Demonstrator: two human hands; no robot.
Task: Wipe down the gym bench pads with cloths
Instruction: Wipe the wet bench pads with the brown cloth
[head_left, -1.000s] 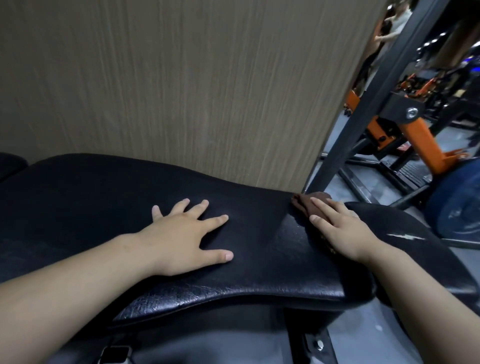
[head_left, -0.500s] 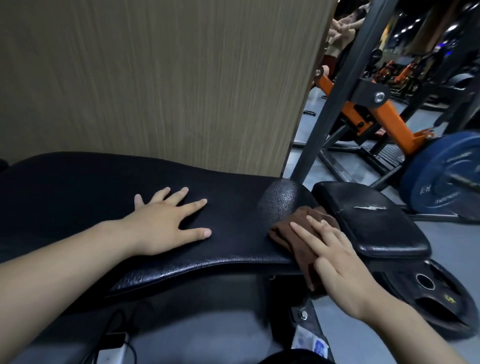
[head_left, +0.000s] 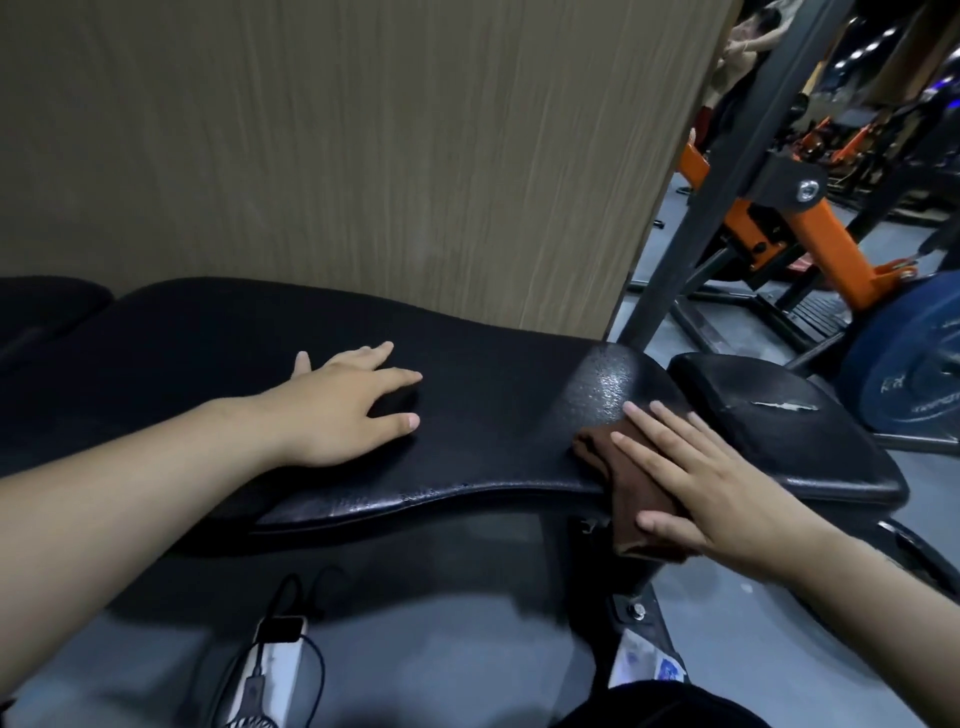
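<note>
While the left hand (head_left: 343, 410) lay spread flat on the long pad (head_left: 493, 415), the right hand (head_left: 711, 483) pressed the cloth (head_left: 623, 478), fingers straight, over its near right edge, mid-wipe; the small pad (head_left: 779, 431) to the right looked next.

Blurred, unreadable lettering on blue plate (head_left: 914, 374)

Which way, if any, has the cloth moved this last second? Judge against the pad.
Yes. The cloth slid from the pad's far edge to its near edge.
</note>
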